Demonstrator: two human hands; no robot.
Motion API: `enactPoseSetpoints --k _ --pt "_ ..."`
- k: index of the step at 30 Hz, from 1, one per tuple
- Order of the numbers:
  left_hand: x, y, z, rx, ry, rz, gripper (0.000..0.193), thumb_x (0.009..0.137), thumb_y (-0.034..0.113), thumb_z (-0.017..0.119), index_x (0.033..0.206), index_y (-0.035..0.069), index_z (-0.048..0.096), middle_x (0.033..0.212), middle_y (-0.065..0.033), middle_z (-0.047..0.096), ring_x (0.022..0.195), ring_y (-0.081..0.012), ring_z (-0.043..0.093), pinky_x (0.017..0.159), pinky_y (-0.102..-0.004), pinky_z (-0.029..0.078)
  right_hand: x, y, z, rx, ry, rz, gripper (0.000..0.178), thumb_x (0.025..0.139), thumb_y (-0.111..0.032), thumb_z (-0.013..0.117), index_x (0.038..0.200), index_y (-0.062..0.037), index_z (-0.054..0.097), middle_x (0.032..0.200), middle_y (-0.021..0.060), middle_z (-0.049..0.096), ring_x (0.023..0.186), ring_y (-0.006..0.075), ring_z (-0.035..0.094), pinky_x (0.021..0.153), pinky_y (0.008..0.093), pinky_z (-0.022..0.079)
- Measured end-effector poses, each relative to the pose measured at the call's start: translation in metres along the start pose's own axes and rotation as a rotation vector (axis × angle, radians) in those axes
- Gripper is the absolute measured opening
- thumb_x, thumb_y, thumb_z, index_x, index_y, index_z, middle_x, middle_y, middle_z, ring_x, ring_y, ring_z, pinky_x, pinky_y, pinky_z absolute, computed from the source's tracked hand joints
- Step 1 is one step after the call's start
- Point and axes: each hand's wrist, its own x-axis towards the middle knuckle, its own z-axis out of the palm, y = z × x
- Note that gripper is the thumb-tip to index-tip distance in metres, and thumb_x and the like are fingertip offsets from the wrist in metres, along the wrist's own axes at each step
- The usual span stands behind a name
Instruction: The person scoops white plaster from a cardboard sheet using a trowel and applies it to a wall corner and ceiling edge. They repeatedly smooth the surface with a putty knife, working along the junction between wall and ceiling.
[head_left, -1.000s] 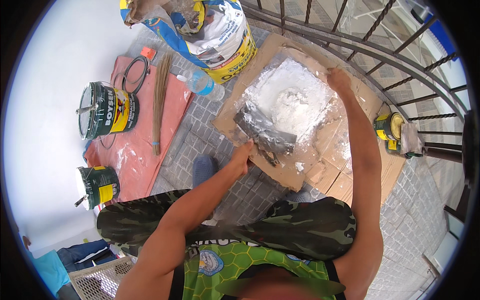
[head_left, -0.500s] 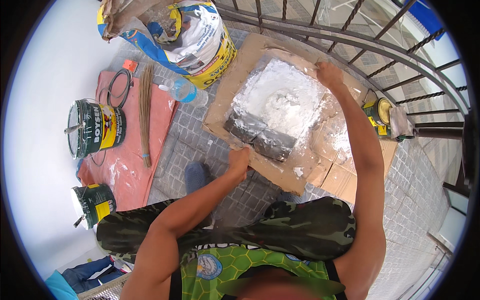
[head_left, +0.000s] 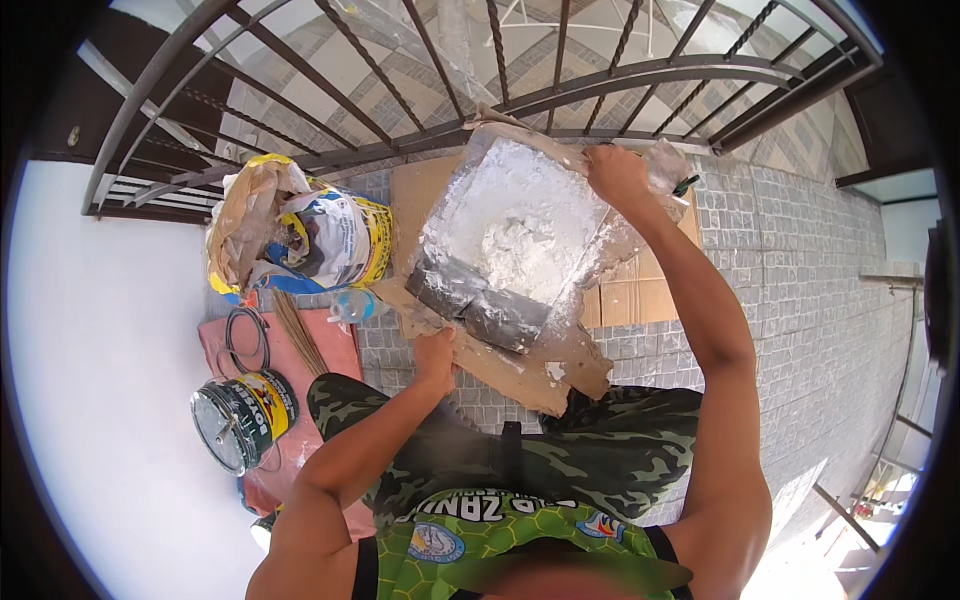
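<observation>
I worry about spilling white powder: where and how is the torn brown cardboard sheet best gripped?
Probably by opposite edges, left hand from the near left, right hand from the far right: the cardboard sheet is broad, its white powder heaped centrally.

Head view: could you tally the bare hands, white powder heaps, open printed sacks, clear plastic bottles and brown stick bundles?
Bare hands: 2, left hand and right hand, gripping torn brown cardboard
White powder heap: 1
Open blue, white and yellow sack: 1
Clear plastic bottle with blue label: 1
Brown stick bundle: 1
Total: 6
</observation>
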Motion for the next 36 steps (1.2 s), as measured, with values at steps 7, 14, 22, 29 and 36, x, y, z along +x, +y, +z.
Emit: enactPoseSetpoints --k 7,14,22,29,36 --pt "-0.112 0.108 -0.021 0.287 0.019 0.094 0.021 0.088 0.017 0.067 0.100 0.000 0.063 0.083 -0.0071 0.064 0.059 -0.0182 0.061 0.045 -0.0325 0.045 -0.097 0.019 -0.127 0.258 0.105 0.211 0.029 0.092 -0.028 0.058 0.111 -0.0090 0.069 0.097 0.0182 0.071 0.093 0.0365 0.068 0.082 0.0476 0.054" --pt "-0.223 0.202 -0.005 0.538 -0.106 0.368 0.024 0.086 0.015 0.067 0.099 -0.005 0.064 0.084 -0.0118 0.067 0.067 -0.0234 0.062 0.060 -0.0380 0.048 -0.214 0.050 -0.236 0.447 0.120 0.621 0.031 0.088 -0.033 0.064 0.112 -0.0151 0.071 0.099 0.0186 0.071 0.094 0.0381 0.067 0.080 0.0482 0.052" --pt "-0.376 0.292 0.090 0.957 -0.496 0.572 0.026 0.086 0.018 0.067 0.097 -0.006 0.068 0.085 -0.0137 0.069 0.074 -0.0257 0.065 0.068 -0.0394 0.049 -0.440 0.070 -0.345 0.644 0.242 1.157 0.028 0.086 -0.027 0.060 0.108 -0.0136 0.073 0.095 0.0220 0.070 0.092 0.0406 0.067 0.080 0.0481 0.053" --pt "-0.519 0.271 0.140 1.287 -0.654 0.707 0.033 0.087 0.015 0.069 0.108 -0.010 0.066 0.101 -0.0202 0.070 0.089 -0.0283 0.067 0.082 -0.0401 0.049 -0.652 0.028 -0.429 0.764 0.266 1.521 0.025 0.089 -0.024 0.057 0.106 -0.0138 0.072 0.096 0.0191 0.071 0.093 0.0376 0.068 0.080 0.0478 0.054" --pt "-0.548 0.308 0.204 1.585 -0.815 0.858 0.033 0.087 0.018 0.069 0.105 -0.010 0.066 0.098 -0.0239 0.070 0.089 -0.0372 0.066 0.082 -0.0438 0.048 -0.663 -0.024 -0.495 0.835 0.258 1.725 0.024 0.087 -0.021 0.056 0.103 -0.0118 0.072 0.095 0.0182 0.071 0.092 0.0375 0.068 0.080 0.0486 0.052"
